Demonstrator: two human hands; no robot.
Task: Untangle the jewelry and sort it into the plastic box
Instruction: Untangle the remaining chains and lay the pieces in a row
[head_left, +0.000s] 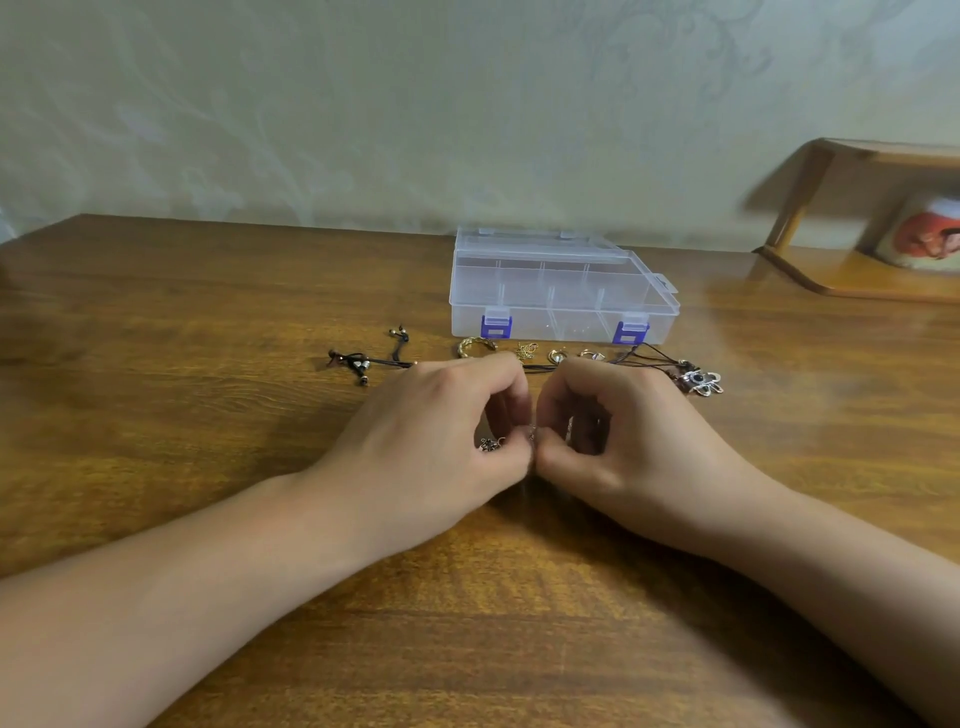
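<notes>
Both grips pinching small silver charm (491, 443) over wooden table (208, 364); pale wall (363, 104) behind.

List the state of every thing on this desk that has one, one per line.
plastic box: lid down, both purple latches fastened, compartments look empty.
left hand: fingers curled, pinching a small silver piece.
right hand: fingers curled, pinching the same piece.
black cord necklace: loose on the desk, knotted.
flower pendant: lying flat, on its cord.
gold ring: loose before the box.
</notes>
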